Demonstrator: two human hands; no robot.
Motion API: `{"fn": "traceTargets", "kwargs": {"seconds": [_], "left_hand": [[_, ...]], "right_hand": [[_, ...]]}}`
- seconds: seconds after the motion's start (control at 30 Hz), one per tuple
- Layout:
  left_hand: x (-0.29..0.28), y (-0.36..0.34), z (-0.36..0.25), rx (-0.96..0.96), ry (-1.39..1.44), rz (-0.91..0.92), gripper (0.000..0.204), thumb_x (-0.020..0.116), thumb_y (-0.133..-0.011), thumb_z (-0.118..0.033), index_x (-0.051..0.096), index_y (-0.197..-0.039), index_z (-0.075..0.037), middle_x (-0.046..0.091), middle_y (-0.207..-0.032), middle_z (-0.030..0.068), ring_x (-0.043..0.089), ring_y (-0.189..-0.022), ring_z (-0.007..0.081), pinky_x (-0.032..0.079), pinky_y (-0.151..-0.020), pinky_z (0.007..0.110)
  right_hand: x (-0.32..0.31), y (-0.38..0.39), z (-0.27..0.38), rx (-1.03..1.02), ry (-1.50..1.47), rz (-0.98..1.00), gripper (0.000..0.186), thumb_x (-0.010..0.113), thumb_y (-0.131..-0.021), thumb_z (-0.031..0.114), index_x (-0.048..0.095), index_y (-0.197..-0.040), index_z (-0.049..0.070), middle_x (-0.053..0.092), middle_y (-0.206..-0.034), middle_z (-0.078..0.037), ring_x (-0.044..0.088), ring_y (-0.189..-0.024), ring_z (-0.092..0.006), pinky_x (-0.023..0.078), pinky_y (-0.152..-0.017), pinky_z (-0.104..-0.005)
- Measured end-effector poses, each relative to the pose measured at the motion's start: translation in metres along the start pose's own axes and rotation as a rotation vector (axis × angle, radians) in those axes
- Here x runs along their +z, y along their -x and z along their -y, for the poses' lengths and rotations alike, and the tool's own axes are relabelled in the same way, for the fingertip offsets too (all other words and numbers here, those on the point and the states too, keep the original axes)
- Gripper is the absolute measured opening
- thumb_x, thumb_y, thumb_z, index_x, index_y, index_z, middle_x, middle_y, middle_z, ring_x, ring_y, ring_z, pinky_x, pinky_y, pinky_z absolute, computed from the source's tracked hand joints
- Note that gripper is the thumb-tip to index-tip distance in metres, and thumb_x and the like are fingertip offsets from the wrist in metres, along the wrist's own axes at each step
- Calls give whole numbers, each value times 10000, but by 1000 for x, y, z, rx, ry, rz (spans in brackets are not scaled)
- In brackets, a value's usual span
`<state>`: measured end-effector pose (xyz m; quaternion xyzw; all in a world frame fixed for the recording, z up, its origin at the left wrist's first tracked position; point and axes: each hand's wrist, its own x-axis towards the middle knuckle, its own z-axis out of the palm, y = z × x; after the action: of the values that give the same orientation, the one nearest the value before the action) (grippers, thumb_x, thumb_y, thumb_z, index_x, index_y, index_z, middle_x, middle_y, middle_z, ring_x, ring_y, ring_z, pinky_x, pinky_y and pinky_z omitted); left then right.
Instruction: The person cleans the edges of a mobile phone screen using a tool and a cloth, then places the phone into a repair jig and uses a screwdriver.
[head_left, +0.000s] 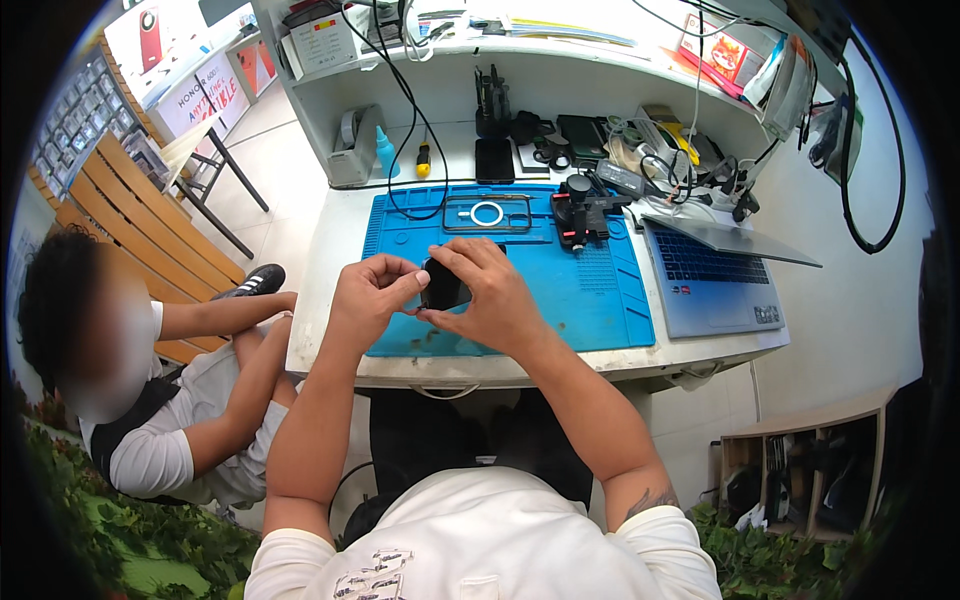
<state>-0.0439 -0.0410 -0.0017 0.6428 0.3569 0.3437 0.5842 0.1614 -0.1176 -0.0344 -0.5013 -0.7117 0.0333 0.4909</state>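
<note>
Part of a dark device (443,288) was out of sight

The right hand (492,300) covered its right side; what the left hand (370,300) pinched, if anything, was too small to tell. The lid (733,236) of the laptop (708,302) hid the screen. Blurring masked the face of the seated person (150,455). The lower edge cut off the white shirt (520,535).

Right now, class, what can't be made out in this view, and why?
Head view:
Dark device: its right side, covered by the right hand.
Left hand: whether it pinches anything; too small to tell.
Seated person: face, blurred.
Upper shelf: rear, cut off by the picture's top edge.
</note>
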Motion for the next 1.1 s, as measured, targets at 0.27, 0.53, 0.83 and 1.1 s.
{"fn": "traceTargets", "kwargs": {"seconds": [0.27,0.53,0.83,1.1], "left_hand": [[-8,-6,7,-73,2,5,351,840,-1003,-218,763,-1195,67,772,-934,64,728,-849,98,645,-712,266],[7,-17,24,-196,75,107,368,849,-986,-196,755,-1239,54,776,-1081,84,737,-883,117,632,-722,274],[20,-27,44,-318,72,253,364,879,-960,-194,772,-1210,49,777,-1062,93,742,-841,142,656,-720,292],[26,-32,31,-312,-187,315,414,888,-944,-204,774,-1227,77,799,-915,99,713,-662,144,598,-618,283]], "right_hand": [[0,-7,-7,-59,130,84,761,1039,-669,295,773,-1337,46,747,-1255,-124,700,-1178,-323,622,-986,-445],[-31,-13,-13,28,236,413,748,1014,-692,316,772,-1352,62,749,-1261,-109,693,-1208,-310,626,-1002,-455],[-50,-6,-21,75,310,694,734,988,-729,308,755,-1387,80,724,-1315,-106,651,-1301,-309,575,-1108,-452],[-56,14,-33,27,302,666,689,922,-832,336,709,-1424,56,700,-1359,-125,618,-1334,-331,481,-1191,-451]]}}
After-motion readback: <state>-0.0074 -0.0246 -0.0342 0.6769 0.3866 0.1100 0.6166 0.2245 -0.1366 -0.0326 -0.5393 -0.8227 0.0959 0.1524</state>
